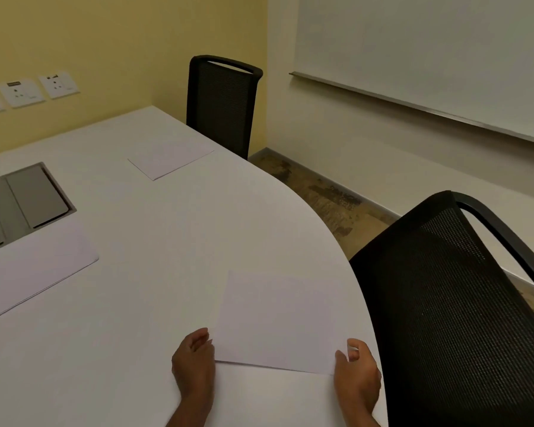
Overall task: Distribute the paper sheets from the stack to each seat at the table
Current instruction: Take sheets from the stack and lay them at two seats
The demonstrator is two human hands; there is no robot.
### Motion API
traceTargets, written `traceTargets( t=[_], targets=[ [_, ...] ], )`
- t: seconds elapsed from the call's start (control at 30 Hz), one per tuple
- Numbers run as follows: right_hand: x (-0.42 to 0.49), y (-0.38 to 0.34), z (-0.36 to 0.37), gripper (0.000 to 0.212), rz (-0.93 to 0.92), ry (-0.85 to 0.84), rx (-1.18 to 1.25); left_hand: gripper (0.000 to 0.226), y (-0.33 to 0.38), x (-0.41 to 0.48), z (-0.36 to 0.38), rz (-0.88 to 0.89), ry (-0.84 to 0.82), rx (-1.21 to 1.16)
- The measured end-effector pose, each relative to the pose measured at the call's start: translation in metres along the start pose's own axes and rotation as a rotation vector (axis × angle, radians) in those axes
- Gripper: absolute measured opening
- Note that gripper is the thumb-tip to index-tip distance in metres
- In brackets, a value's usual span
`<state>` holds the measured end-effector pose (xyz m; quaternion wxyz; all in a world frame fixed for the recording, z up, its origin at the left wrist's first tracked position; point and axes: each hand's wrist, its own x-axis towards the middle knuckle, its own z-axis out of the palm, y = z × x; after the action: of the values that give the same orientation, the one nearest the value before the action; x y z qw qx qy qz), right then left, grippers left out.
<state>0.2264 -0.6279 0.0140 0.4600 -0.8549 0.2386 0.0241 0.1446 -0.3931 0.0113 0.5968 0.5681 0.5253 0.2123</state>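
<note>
A single white paper sheet lies on the white table near its curved right edge, in front of the near black mesh chair. My left hand touches the sheet's near-left corner, its fingers loosely curled. At the near-right corner my right hand pinches the sheet between thumb and fingers. The paper stack rests at the left of the table. Another single sheet lies flat before the far black chair.
A grey recessed cable box with flaps sits in the table at far left, just beyond the stack. Wall sockets are on the yellow wall. A whiteboard with a ledge hangs on the right wall above patterned floor.
</note>
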Motion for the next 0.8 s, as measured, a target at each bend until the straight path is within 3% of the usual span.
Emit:
traceTargets(
  t=[0.2,0.37,0.8],
  targets=[
    [-0.002,-0.004,0.002,0.039,-0.074,0.017,-0.121,0.031,0.000,-0.002,-0.005,0.166,0.015,0.093],
    [-0.002,-0.002,0.004,0.040,-0.124,0.023,-0.200,0.020,0.000,-0.001,-0.003,0.030,-0.065,-0.129],
    [-0.006,-0.012,0.007,0.034,-0.158,0.017,-0.277,0.022,0.018,-0.003,-0.019,-0.027,-0.118,-0.174]
  ],
)
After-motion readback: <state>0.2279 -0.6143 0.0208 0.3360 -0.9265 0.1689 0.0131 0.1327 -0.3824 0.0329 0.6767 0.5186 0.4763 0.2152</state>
